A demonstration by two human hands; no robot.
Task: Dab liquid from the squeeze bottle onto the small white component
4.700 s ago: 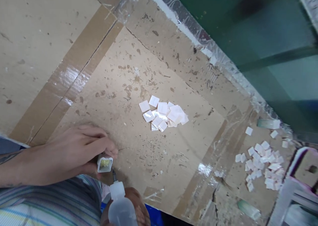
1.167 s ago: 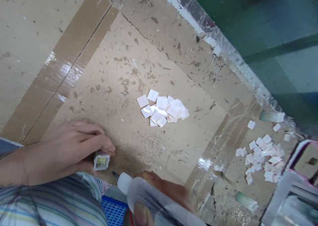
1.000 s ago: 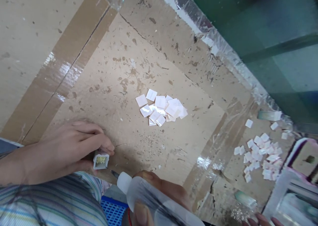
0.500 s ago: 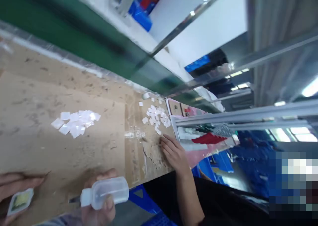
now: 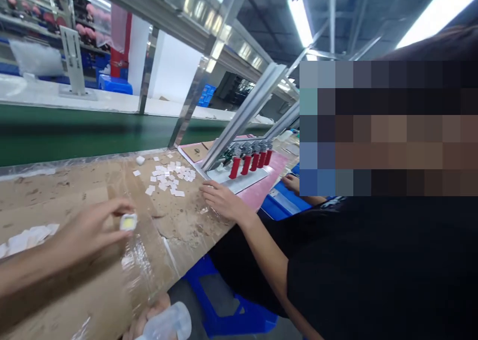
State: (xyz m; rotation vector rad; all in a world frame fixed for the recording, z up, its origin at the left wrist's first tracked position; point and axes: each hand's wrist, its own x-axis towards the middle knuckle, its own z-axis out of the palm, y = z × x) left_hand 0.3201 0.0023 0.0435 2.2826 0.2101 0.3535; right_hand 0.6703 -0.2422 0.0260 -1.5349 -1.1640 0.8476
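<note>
My left hand [image 5: 95, 225] reaches over the cardboard-covered bench, pinching a small white square piece with a yellow centre [image 5: 128, 222], which looks like an LED chip, between thumb and fingers. Low in the view, my right hand [image 5: 149, 314] is wrapped around a translucent plastic squeeze bottle [image 5: 174, 322] just off the bench edge; the bottle's nozzle end is out of frame. A heap of white square pieces [image 5: 32, 238] lies at the left, partly behind my left forearm. Farther ahead, smaller white squares [image 5: 168, 175] are scattered on the cardboard.
A co-worker's hand [image 5: 220, 200] rests on the bench beside the scattered squares. Behind it stands a fixture with red-handled clamps [image 5: 244, 166] and metal frame posts [image 5: 242, 113]. A green conveyor belt [image 5: 74, 133] runs along the far side. A blue stool [image 5: 224, 300] stands below.
My view has swung up and to the right, towards the co-worker. My left hand has moved forward and right with the white square piece. The bottle sits lower in the view.
</note>
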